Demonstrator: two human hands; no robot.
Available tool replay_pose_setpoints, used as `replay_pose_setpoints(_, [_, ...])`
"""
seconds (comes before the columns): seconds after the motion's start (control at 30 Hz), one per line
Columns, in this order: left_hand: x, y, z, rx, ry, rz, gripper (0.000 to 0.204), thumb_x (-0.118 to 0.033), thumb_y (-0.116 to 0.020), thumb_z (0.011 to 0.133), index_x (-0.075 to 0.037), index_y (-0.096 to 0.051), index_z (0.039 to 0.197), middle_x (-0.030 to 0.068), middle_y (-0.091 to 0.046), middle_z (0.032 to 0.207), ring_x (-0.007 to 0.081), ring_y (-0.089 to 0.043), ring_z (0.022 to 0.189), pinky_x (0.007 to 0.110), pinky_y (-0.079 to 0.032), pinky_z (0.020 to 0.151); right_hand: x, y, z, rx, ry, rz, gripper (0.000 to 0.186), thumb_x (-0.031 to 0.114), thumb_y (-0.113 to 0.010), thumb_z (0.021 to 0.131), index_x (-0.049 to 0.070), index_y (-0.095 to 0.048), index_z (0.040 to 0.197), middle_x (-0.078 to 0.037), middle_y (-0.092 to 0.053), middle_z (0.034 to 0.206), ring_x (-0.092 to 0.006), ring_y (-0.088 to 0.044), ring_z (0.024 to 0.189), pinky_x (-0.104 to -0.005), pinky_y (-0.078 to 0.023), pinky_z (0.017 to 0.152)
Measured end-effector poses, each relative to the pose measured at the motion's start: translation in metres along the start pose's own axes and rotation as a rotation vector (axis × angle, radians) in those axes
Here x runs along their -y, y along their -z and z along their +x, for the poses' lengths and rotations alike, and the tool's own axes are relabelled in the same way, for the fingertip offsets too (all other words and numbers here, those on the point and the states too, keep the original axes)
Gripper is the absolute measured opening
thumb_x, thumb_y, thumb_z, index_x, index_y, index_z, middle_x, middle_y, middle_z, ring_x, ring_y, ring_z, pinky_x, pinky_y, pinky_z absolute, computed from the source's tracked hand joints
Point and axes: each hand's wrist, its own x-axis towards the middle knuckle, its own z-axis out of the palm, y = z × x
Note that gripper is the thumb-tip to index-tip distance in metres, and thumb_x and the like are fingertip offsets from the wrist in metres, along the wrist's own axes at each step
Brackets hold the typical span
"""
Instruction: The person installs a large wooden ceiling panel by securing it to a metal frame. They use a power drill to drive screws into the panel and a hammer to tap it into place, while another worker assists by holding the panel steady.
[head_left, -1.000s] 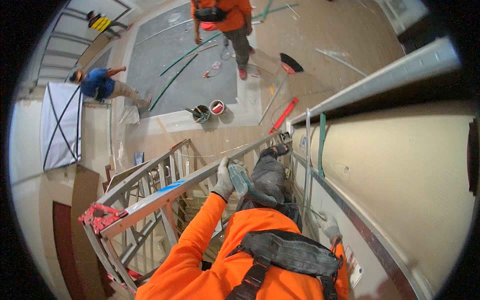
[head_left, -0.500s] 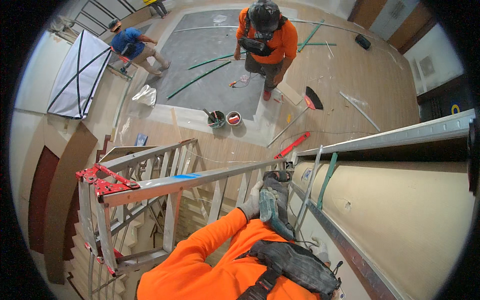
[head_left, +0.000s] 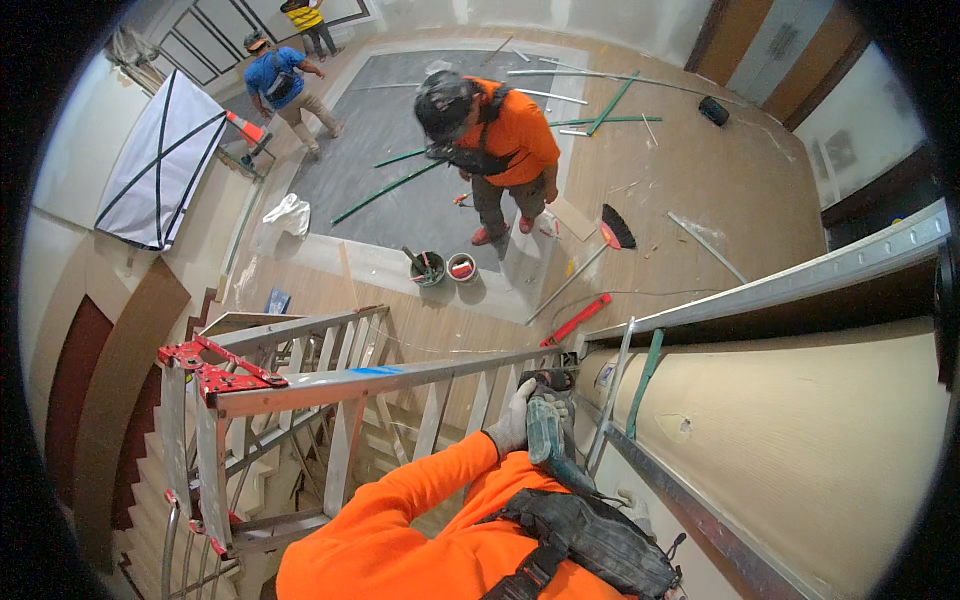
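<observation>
My gloved left hand (head_left: 513, 418) is closed on a teal power tool (head_left: 550, 440), held upright at my body, just beside the rail of an aluminium stepladder (head_left: 325, 385) with red hinges. My gloved right hand (head_left: 633, 505) is low on my right, mostly hidden behind a black chest bag (head_left: 590, 545), so its fingers are unclear. Beside it a metal channel (head_left: 690, 505) runs along a cream curved surface (head_left: 790, 400), with thin metal and green strips (head_left: 645, 380) leaning across it.
Below are stairs (head_left: 160, 480). On the floor lie buckets (head_left: 428, 275), a red level (head_left: 580, 318), a broom (head_left: 615, 228) and several strips (head_left: 380, 195). A co-worker in orange (head_left: 520, 130) stands ahead, two others (head_left: 285, 90) (head_left: 312, 25) at upper left. A metal beam (head_left: 790, 265) crosses at right.
My view has tilted up, showing more of the room. My left hand and the tool sit lower in view. The co-worker in orange has turned, head bowed; the one in blue has walked away.
</observation>
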Motion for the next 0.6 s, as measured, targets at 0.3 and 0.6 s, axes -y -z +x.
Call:
replay_pose_setpoints(0.3, [-0.005,-0.026,-0.004,0.048,0.087,0.019,0.055,-0.057,-0.053,0.091,-0.003,-0.059,0.085,0.02,-0.067,0.087,0.0376,-0.065,0.081,0.05,-0.055,0.076,-0.033,-0.007,0.008,-0.006,0.027,0.113,0.046,0.004,-0.061,0.085,-0.003,-0.054,0.129,-0.018,-0.068,0.113,-0.023,-0.065,0.103,-0.0327,-0.051,0.086])
replay_pose_setpoints(0.6, [-0.014,-0.004,0.021,-0.025,-0.037,0.369,0.066,-0.058,-0.046,0.092,0.003,-0.057,0.116,0.0209,-0.066,0.106,0.0339,-0.064,0.088,0.043,-0.054,0.081,-0.019,0.009,-0.004,0.031,0.046,-0.18,0.054,0.027,-0.071,0.082,0.011,-0.059,0.131,-0.011,-0.066,0.123,-0.0263,-0.061,0.113,-0.0368,-0.046,0.098])
